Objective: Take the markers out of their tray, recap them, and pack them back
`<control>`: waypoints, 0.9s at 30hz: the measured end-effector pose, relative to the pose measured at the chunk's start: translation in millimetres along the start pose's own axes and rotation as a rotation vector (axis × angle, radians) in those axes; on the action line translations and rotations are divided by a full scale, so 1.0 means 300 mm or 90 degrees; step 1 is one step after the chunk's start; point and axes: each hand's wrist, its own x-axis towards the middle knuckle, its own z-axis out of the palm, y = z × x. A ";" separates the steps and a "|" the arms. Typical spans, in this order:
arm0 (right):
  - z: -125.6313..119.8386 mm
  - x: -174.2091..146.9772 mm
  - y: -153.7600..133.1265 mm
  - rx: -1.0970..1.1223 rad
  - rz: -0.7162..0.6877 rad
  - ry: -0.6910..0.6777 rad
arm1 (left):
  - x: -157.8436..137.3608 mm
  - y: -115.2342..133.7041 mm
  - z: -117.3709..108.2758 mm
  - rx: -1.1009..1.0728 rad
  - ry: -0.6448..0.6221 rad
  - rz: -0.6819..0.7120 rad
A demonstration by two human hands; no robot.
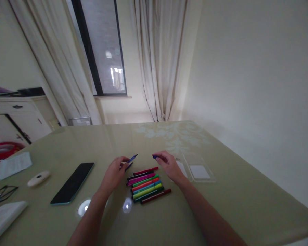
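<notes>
My left hand (115,172) is closed on a blue marker (132,158), its uncapped dark tip pointing up and to the right. A dark shape just below the marker looks like its reflection or shadow. In my right hand (168,164) a small dark blue marker cap (154,156) is pinched between thumb and fingers, apart from the marker. Between my forearms several coloured markers (146,184) lie side by side on the table, among them red, black, pink, green, orange, blue, yellow-green and dark red ones.
A clear plastic case (200,172) lies open beyond my right wrist. Left of my left arm are a black phone (73,183), a white oval object (38,178), glasses (3,194), a pale mask (14,165) and a white box-like object (5,220). A wall borders the table's right side.
</notes>
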 end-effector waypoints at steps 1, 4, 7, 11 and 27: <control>-0.001 0.000 -0.008 0.012 0.004 -0.003 | -0.004 0.023 0.001 -0.062 -0.002 0.041; -0.003 -0.001 -0.032 0.050 0.015 -0.003 | -0.019 0.089 0.007 -0.170 -0.025 0.124; -0.002 -0.002 -0.047 0.073 0.015 0.004 | -0.031 0.126 0.013 -0.165 -0.035 0.139; 0.002 -0.005 -0.053 0.087 -0.001 -0.009 | -0.033 0.131 0.018 -0.162 -0.036 0.133; -0.001 -0.007 -0.051 0.096 0.025 -0.003 | -0.031 0.120 0.015 -0.175 -0.018 0.135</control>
